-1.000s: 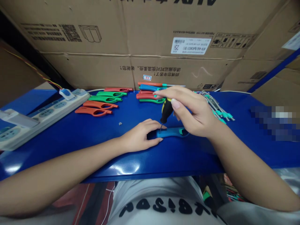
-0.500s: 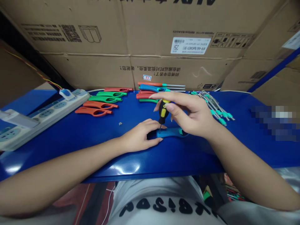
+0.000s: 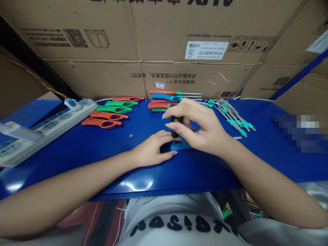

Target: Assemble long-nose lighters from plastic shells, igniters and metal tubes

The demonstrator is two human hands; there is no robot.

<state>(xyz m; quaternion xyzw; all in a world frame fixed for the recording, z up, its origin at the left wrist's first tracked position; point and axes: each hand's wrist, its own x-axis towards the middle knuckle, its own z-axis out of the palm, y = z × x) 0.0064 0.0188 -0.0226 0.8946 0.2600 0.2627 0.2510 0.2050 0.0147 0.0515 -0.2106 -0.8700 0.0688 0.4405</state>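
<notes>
In the head view, my right hand [image 3: 198, 128] is closed round a short black screwdriver [image 3: 175, 131], held upright. Its thin tip points down onto the end of a blue lighter handle [image 3: 182, 146] that lies flat on the table. My left hand [image 3: 155, 148] steadies that same end, with the thumb on the near side and the fingers on the far side. My right hand covers the other end of the handle. A few small screws [image 3: 131, 136] lie on the table beyond my left wrist.
Red, orange and green handle shells [image 3: 109, 116] lie in a row at the back left. Handles with metal tubes [image 3: 164, 96] are stacked mid-back; wired metal rods [image 3: 233, 118] lie right of them. A power strip [image 3: 51, 126] runs along the left. A cardboard box [image 3: 164, 51] stands behind.
My right hand has turned and dipped slightly over the screwdriver, so it now hides the handle's right end. My left hand stays where it was.
</notes>
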